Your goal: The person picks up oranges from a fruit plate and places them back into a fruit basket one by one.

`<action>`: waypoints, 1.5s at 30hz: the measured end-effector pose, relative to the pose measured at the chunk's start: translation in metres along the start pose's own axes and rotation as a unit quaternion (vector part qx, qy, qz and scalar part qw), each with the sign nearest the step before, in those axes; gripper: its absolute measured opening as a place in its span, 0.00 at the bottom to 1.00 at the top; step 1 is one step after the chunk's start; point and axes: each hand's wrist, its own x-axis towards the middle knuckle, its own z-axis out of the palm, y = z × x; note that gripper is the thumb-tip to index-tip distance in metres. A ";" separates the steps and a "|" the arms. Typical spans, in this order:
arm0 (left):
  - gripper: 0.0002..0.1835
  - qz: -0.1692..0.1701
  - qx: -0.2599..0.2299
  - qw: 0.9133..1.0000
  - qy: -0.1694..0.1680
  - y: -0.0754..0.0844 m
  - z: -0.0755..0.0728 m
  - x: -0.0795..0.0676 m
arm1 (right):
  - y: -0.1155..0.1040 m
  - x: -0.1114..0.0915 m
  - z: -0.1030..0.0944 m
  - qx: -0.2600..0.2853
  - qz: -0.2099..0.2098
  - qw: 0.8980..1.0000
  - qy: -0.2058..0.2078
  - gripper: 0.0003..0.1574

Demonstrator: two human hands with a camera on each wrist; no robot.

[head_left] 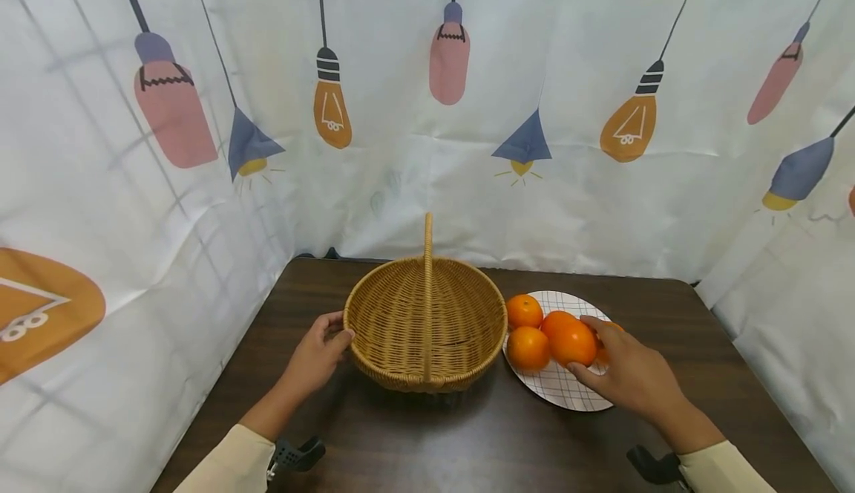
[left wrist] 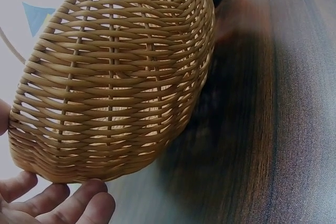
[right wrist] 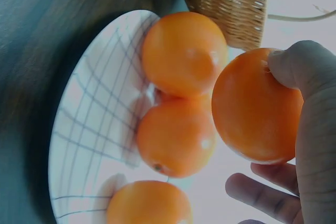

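A wicker basket (head_left: 387, 322) with a tall arched handle (head_left: 428, 292) stands on the table, nothing inside it. My left hand (head_left: 320, 356) holds its left rim, thumb on the near side; in the left wrist view the fingers (left wrist: 79, 203) curl at the woven wall. My right hand (head_left: 631, 370) grips an orange (right wrist: 257, 108) between thumb and fingers, raised over a plate (head_left: 568, 393) with a thin grid pattern. Several more oranges lie on that plate, among them one orange (head_left: 528, 348) close to the basket and another orange (right wrist: 149, 203) partly under my hand in the head view.
The dark wooden table (head_left: 427, 448) ends at the back against a white curtain (head_left: 414, 174) printed with lamps, which also hangs along both sides. The plate's left edge sits close beside the basket. A dark strap (head_left: 297, 454) is on the left wrist.
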 end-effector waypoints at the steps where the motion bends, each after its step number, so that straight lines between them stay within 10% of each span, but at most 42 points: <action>1: 0.27 0.001 -0.002 1.000 0.000 0.000 0.000 0.000 | -0.001 0.002 0.000 0.001 -0.002 1.000 -0.001 0.53; 45: 0.29 -0.001 -0.002 1.000 -0.001 -0.003 0.001 -0.001 | -0.048 0.046 -0.006 0.027 -0.053 0.998 -0.003 0.51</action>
